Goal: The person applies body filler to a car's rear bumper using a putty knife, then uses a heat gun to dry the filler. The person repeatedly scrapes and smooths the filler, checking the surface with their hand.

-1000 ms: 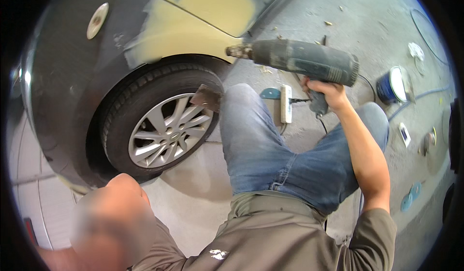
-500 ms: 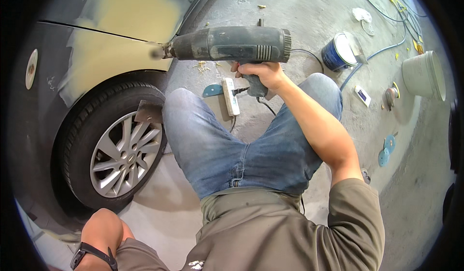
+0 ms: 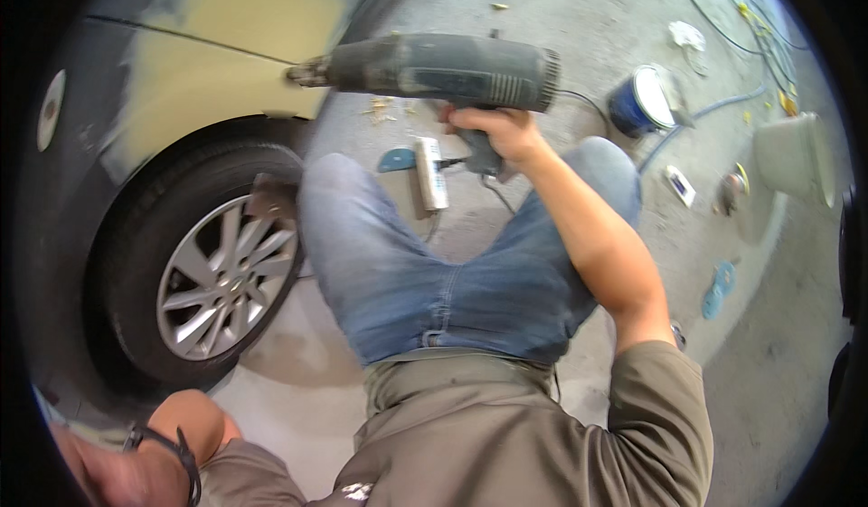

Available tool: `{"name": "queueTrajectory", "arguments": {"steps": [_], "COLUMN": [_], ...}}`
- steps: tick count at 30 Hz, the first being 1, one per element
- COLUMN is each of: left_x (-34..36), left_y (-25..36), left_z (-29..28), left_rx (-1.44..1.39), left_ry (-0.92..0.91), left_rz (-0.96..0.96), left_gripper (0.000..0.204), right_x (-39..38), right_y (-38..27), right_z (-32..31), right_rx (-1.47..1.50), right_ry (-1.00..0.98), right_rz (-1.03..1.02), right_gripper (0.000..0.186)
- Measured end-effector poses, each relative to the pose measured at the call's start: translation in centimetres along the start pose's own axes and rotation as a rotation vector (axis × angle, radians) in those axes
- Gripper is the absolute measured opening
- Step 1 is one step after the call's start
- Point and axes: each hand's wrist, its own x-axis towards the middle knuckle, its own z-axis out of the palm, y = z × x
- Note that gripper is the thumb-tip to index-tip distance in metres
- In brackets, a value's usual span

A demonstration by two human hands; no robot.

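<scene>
To the left of our right fingers we have the dark car [image 3: 77,190], its yellow patch [image 3: 208,100] facing them, with the wheel [image 3: 224,283] lower down on that side. Just above those fingers lies the body of the heat gun [image 3: 443,68], nozzle toward the patch; our right hand [image 3: 495,132] grips its handle. Our left hand [image 3: 113,473], blurred, is far to their lower left; we cannot tell whether its fingers are curled. Below-left of the right fingers sit the white power strip [image 3: 430,170] and, beyond it, the blue disc [image 3: 395,160].
</scene>
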Motion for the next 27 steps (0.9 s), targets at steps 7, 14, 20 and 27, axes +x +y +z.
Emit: {"name": "queueTrajectory", "arguments": {"steps": [7, 14, 20, 27], "left_x": [1.3, -3.6, -7.6, -15.1], "left_y": [-3.9, -8.9, -10.4, -3.3], "left_z": [-3.3, -9.1, -10.7, -15.8], "left_rx": [0.912, 1.925, 1.990, 2.166], "left_ry": [0.203, -0.096, -0.273, -0.048], "left_rz": [-0.113, -0.299, -0.403, -0.435], "left_gripper": [0.060, 0.076, 0.079, 0.085], "right_x": [-1.2, -1.6, -0.7, -0.6], "right_y": [-0.3, 0.1, 1.6, 1.3], "right_z": [-0.1, -0.8, -1.0, -1.4], "right_rx": [0.212, 0.258, 0.257, 0.236], "right_ry": [0.065, -0.015, 0.065, -0.022], "right_rz": [0.188, 0.026, 0.046, 0.026], "right_gripper": [0.033, 0.033, 0.036, 0.033]}}
